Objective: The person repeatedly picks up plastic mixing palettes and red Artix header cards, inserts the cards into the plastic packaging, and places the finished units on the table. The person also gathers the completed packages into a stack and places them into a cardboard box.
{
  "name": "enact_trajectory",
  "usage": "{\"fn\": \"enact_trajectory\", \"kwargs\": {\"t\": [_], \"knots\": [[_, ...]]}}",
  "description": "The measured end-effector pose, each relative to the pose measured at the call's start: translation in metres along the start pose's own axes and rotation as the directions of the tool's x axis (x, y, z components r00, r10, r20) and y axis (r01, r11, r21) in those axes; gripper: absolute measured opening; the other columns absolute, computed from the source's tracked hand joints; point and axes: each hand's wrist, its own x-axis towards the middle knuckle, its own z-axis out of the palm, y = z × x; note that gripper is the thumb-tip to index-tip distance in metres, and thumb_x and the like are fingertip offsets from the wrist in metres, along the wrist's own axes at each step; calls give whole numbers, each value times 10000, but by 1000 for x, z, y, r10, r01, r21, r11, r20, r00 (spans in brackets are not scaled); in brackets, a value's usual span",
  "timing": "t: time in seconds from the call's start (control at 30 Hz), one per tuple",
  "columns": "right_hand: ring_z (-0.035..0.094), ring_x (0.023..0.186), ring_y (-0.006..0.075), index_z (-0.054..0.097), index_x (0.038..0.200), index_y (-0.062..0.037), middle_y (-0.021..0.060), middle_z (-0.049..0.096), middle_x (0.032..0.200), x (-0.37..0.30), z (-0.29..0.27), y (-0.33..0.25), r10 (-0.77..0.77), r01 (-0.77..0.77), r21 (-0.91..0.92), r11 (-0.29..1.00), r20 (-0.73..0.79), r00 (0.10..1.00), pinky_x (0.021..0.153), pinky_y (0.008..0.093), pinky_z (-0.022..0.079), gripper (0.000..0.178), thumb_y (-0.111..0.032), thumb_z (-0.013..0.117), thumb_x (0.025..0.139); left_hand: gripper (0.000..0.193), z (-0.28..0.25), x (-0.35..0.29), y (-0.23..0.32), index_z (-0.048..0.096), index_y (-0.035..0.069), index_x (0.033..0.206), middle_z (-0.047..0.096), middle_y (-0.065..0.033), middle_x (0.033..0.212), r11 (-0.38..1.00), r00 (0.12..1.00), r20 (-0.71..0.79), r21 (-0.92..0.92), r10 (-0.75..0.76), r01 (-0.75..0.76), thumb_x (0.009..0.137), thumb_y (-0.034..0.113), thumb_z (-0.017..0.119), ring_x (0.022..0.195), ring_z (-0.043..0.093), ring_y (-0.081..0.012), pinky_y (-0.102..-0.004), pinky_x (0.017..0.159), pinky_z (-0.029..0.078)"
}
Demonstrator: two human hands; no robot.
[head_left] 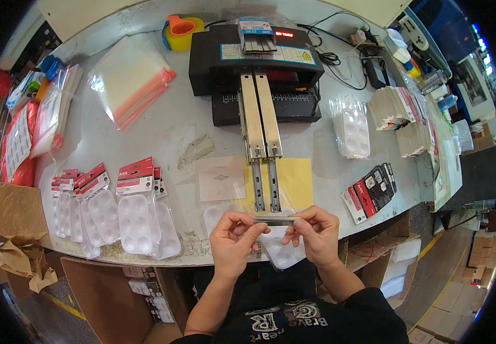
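Between my left hand and my right hand I hold a thin grey strip of staples level, one end pinched in each set of fingers. The black double-headed electric stapler stands straight ahead. Its two metal magazines extend toward me, with inner rails reaching almost to my fingers. On top of the stapler sits a small open box with more staple strips showing. Below my hands, at the table edge, lies a bagged white paint palette, partly covered.
Bagged palettes with red header cards lie at left. Clear bags and a yellow tape roll are behind. At right are bagged palettes, stacked cards and fanned red-black cards. Cables run behind the stapler.
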Motion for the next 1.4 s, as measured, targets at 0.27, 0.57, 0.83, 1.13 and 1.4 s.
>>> {"fn": "enact_trajectory", "kwargs": {"t": [0.27, 0.57, 0.83, 1.13, 1.4], "knots": [[606, 507, 151, 649, 888, 34, 108, 654, 710, 25, -13, -10, -414, 363, -373, 854, -65, 908, 448, 241, 459, 119, -48, 697, 817, 129, -18, 0, 4, 563, 19, 897, 614, -66, 868, 998, 994, -112, -58, 5, -12, 840, 21, 679, 717, 637, -126, -179, 485, 409], [631, 631, 202, 675, 943, -23, 74, 650, 732, 55, -8, -5, -562, 722, -689, -67, 624, 543, 523, 293, 473, 334, -81, 819, 647, 115, -37, 2, 13, 568, 13, 883, 605, -65, 816, 990, 976, -205, -104, 73, -96, 848, 37, 675, 642, 601, -108, -178, 445, 377], [621, 781, 219, 672, 1057, -63, 76, 623, 908, 32, 5, -25, -316, 636, -554, 537, 566, 761, 665, 301, 507, 449, -149, 826, 644, 92, -27, 1, 21, 565, 22, 854, 578, -27, 687, 927, 952, 154, -230, -264, 295, 860, 40, 655, 536, 501, -54, -167, 435, 346], [655, 747, 227, 685, 970, -27, 99, 666, 894, 60, 20, -2, -544, 699, -691, 183, 521, 658, 621, 282, 532, 306, 14, 757, 676, 146, -11, 7, 12, 537, 21, 926, 582, -22, 805, 989, 992, 6, 73, -129, 129, 885, 102, 652, 600, 523, -51, -169, 476, 397], [648, 826, 224, 676, 998, -41, 65, 673, 960, 75, 23, 10, -556, 688, -722, -79, 604, 570, 690, 309, 489, 334, -94, 769, 682, 191, -9, 5, 9, 573, 39, 972, 600, -38, 903, 875, 999, -50, 483, -4, 28, 848, 132, 684, 778, 573, -122, -240, 621, 456]]}}
